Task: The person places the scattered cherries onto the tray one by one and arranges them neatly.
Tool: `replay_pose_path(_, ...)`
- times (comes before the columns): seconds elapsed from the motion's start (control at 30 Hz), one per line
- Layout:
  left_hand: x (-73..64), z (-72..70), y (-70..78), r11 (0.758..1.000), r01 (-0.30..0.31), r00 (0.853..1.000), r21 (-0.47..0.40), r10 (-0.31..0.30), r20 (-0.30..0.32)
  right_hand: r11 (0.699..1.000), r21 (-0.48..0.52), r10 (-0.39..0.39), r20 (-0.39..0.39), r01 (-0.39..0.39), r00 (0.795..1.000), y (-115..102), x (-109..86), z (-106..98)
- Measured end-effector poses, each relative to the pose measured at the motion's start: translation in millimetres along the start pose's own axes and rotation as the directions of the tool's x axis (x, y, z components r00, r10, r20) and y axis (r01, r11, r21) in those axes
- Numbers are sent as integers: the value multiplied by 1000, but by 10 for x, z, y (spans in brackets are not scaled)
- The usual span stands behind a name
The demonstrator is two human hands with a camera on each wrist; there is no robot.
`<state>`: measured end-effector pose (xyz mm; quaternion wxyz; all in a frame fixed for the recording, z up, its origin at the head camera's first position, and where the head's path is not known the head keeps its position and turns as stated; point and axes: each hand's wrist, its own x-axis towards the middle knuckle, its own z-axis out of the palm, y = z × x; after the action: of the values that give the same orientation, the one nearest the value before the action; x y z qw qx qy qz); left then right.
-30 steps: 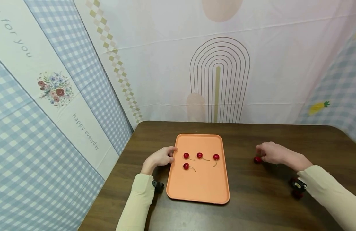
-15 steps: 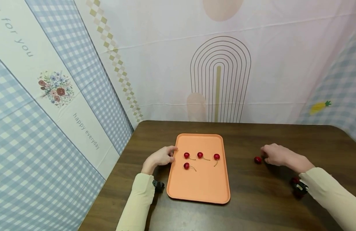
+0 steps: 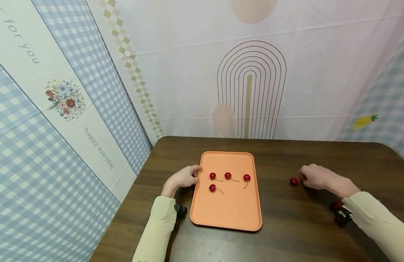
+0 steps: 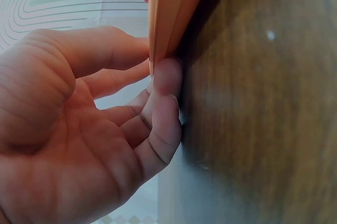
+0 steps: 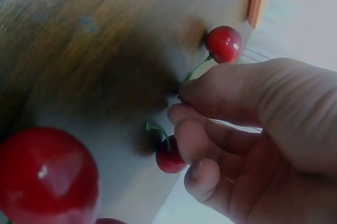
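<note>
My left hand (image 3: pixel 181 177) holds the left rim of the orange tray (image 3: pixel 226 214); in the left wrist view the thumb lies over the rim and the fingertips curl under it. Several red cherries with stems, among them a front one (image 3: pixel 212 188), lie on the tray. Right of the tray, my right hand (image 3: pixel 317 177) is low over the table. The right wrist view shows its thumb and forefinger pinching the stem end of a cherry (image 5: pixel 224 44), whose red fruit (image 3: pixel 294 181) sits just left of the fingers. Another cherry (image 5: pixel 169 155) shows behind the curled lower fingers.
A large-looking cherry (image 5: pixel 47 174) is close to the right wrist camera, and a red cherry (image 3: pixel 336 206) shows beside the right wrist in the head view. The brown table (image 3: pixel 274 233) ends at a patterned cloth backdrop (image 3: pixel 175 91).
My right hand has drawn back slightly to the right, from over the cherry to its stem side. The left hand keeps its hold on the tray.
</note>
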<state>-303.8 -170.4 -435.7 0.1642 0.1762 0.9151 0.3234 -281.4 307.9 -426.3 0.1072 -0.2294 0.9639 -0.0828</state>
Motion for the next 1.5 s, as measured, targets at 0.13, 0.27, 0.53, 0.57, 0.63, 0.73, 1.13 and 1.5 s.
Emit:
replay_pose_path(0.13, 9, 1, 8, 1000, 0, 1000, 2, 0, 0, 1000, -10, 10, 17, -10, 1000, 3, -4, 2)
replay_pose_path(0.27, 23, 3, 12, 1000, -6, 1000, 14, 6, 4, 1000, 5, 24, 47, -25, 999, 5, -17, 0)
replay_pose_path(0.53, 35, 5, 17, 1000, -8, 1000, 23, 8, 6, 999, 51, 3, 40, -5, 999, -24, -30, -26)
replay_pose_path(0.57, 36, 4, 17, 1000, -7, 1000, 25, 7, 5, 998, 60, -7, 29, 5, 1000, -39, -27, -34)
replay_pose_path(0.63, 35, 4, 16, 1000, -5, 1000, 25, 5, 3, 997, 74, -30, 1, 30, 1000, -80, -14, -53)
replay_pose_path(0.73, 31, 5, 15, 1000, -2, 1000, 25, 2, 2, 995, 83, -60, -36, 63, 998, -173, 15, -86)
replay_pose_path(1.13, 4, 8, 8, 1000, 0, 1000, 17, 0, -2, 984, 95, -140, -111, 151, 984, -574, 158, -219)
replay_pose_path(1.5, 1, -1, 7, 1000, 8, 1000, 8, -8, -4, 969, 91, -219, -120, 231, 968, -1006, 413, -278)
